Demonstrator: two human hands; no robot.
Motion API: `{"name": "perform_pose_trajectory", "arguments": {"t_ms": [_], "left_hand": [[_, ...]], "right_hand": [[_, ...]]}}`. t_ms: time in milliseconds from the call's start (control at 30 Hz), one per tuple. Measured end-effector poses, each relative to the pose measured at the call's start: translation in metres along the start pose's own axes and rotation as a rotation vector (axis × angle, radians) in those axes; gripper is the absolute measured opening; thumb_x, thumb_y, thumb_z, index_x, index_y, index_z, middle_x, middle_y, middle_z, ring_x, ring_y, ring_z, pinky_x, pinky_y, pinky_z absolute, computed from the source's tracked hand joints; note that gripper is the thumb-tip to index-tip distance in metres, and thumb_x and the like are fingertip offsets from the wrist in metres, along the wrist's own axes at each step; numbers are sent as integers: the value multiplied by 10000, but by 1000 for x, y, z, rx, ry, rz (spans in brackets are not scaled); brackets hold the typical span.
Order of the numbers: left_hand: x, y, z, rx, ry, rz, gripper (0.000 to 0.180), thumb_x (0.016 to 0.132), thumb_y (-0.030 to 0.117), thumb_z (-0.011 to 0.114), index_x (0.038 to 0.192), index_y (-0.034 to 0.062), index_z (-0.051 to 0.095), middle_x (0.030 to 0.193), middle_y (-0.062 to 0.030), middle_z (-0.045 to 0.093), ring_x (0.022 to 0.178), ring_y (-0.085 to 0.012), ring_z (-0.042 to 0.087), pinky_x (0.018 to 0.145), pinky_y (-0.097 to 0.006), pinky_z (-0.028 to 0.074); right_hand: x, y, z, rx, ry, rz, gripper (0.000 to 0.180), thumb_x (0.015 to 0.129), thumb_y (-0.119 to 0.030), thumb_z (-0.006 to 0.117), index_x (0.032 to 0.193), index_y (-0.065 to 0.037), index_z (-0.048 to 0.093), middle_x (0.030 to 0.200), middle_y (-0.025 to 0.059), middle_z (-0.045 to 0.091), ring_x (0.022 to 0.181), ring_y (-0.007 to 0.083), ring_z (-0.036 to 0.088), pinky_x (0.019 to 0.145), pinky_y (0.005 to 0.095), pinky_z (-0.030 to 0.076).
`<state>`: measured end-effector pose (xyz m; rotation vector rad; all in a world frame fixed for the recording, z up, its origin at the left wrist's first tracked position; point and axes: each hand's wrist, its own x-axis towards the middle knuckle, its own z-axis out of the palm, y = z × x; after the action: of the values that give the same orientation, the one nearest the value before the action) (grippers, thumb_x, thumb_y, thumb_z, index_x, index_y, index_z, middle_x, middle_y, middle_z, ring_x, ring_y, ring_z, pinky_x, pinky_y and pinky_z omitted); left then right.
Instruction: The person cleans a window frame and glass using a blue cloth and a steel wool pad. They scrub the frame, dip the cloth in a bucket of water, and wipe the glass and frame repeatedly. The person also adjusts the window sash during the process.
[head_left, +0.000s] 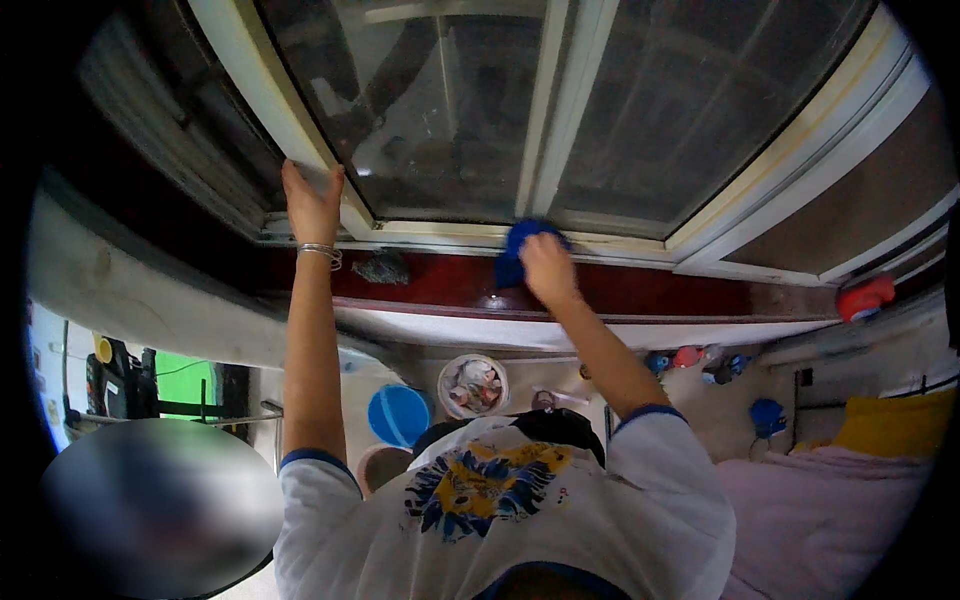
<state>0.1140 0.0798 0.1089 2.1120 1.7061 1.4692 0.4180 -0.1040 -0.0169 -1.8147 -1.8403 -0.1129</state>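
Observation:
My left hand (314,205) grips the pale upright of a sliding window frame (285,120), thumb on one side and fingers on the other. A metal bracelet hangs on that wrist. Bunched in my right hand (548,268) is a blue cloth (517,250), which lies against the bottom rail of the window and the dark red sill (440,288), just below where two panes meet. Between my hands, on the sill, sits a crumpled dark grey wad (382,267), perhaps a rag or scouring pad.
A red object (865,297) stands at the sill's right end. Below are a blue bucket (398,415), a white bin (473,386) with rubbish, and several shoes (688,357) on the floor. A bed with pink bedding (810,510) is at lower right. A blurred patch covers the lower left.

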Motion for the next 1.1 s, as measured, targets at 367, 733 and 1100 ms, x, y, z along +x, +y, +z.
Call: {"name": "perform_pose_trajectory", "arguments": {"t_ms": [367,733,1100], "left_hand": [[0,-4,5,-1,48,11,819,787,330,718,1328,-116,294,1299,-332,422,1190,-438,445,984,-436,384],[0,-3,-1,49,16,17,838,774,350,737,1328,-107,305,1286,-331,420,1176,-449,439,973,-449,386],[-2,3,3,15,26,-5,843,786,372,718,1332,-113,298,1293,-326,428,1187,-437,436,987,-437,377]], "right_hand": [[2,-11,22,-63,137,-164,88,711,-60,548,776,-27,598,932,131,542,925,337,503,819,436,433],[-22,36,3,-103,35,31,85,733,-50,537,806,-32,578,925,117,535,924,334,506,769,426,468],[-42,68,-21,-271,231,66,94,712,-25,545,799,-21,580,888,144,519,855,343,488,762,440,432]]}}
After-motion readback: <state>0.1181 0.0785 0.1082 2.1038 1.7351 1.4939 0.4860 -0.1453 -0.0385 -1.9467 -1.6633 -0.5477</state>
